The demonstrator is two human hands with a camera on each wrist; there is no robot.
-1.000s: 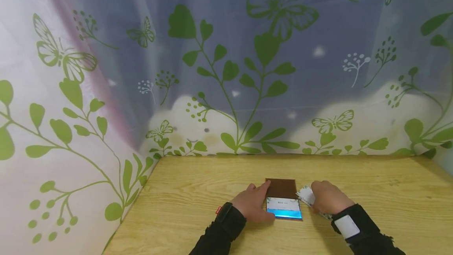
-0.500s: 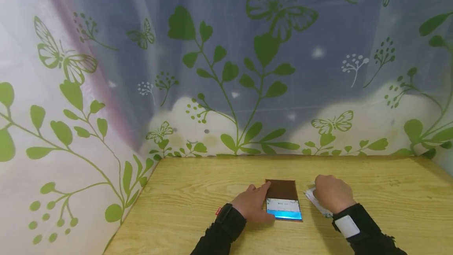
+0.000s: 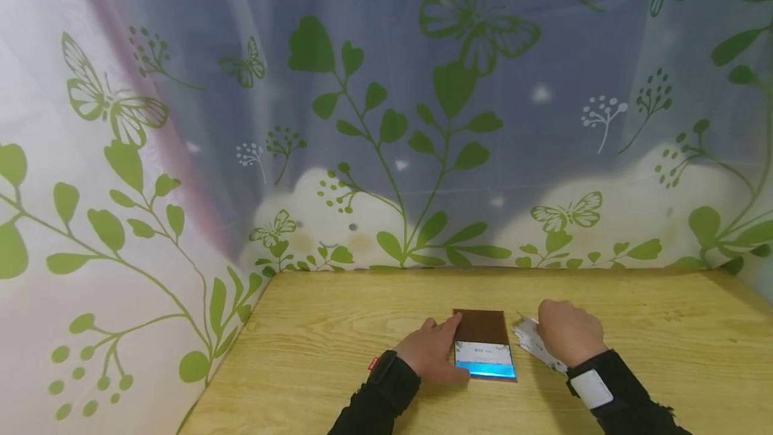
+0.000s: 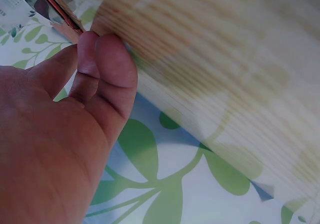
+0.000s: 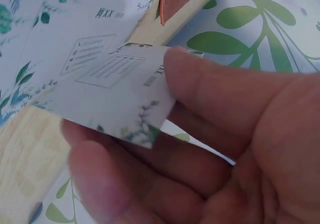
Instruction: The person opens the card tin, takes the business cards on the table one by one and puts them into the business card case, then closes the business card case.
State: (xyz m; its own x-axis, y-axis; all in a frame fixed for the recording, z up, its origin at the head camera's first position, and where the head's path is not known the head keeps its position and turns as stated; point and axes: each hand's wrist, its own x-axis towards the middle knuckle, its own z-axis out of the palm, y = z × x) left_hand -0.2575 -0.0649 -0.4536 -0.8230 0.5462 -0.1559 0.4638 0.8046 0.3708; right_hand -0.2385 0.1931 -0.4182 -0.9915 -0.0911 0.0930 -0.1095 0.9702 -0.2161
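Note:
A brown card holder (image 3: 480, 325) lies flat on the table, with a white printed card and a shiny blue strip across its near part. My left hand (image 3: 430, 354) rests along its left edge, index finger at the far corner and thumb at the near one. In the left wrist view, the left fingers (image 4: 115, 66) meet the holder's edge. Right of the holder, my right hand (image 3: 570, 333) pinches a white business card (image 5: 115, 93) with a leaf print between thumb and fingers. More matching cards (image 5: 45, 38) show beyond it; whether they are held cannot be told.
The wood-grain table (image 3: 338, 314) runs back to a hanging curtain (image 3: 386, 119) printed with green leaves and butterflies. More of that curtain closes off the left side. Both wrists wear dark bands over black sleeves.
My right hand has drawn the white card slightly rightward, away from the holder, and the card's tilt has changed. My left hand keeps its place on the holder. The head view has tipped slightly upward.

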